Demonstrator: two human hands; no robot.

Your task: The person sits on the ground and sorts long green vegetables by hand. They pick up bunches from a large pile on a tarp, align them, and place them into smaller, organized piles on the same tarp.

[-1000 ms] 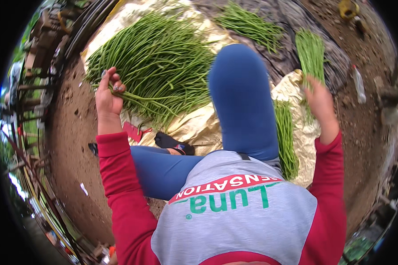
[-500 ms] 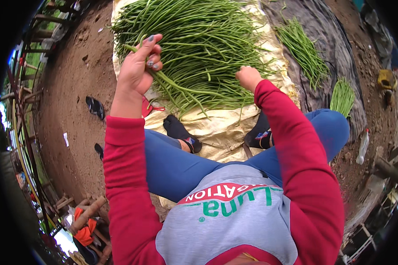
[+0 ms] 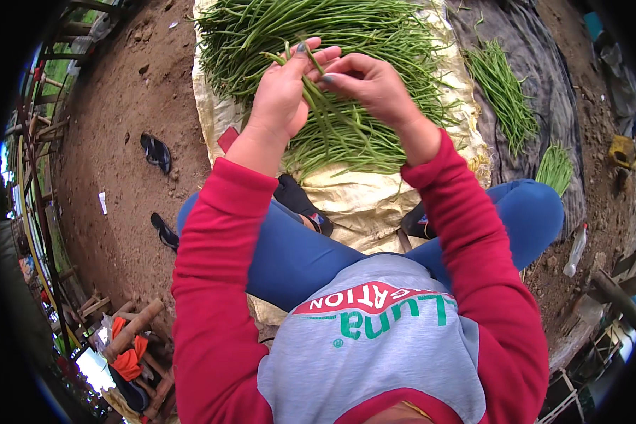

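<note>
Your left hand (image 3: 283,92) has thumb and fingers closed on a few long green pods (image 3: 318,102), tips poking out past the thumb, the rest trailing toward your right. Your right hand (image 3: 371,85) is just beside it, thumb and forefinger pinched on the lower end of a single pod (image 3: 314,59). Both hands sit above the near side of the big pod pile (image 3: 374,32), which lies on a creased cream sheet (image 3: 360,201). Right of that, dark cloth (image 3: 565,120) carries a loose bundle (image 3: 502,92) and a smaller bundle (image 3: 555,169), apart from each other. Writing: your grey shirt (image 3: 374,353) with red sleeves has large green lettering plus white capitals on a red band, upside down from this view, partly lost in folds. Your dark sock (image 3: 323,224) has a small red-blue patch, too small to read. On the dirt: two black slippers (image 3: 155,153) at left, a clear bottle (image 3: 576,251) at right.
</note>
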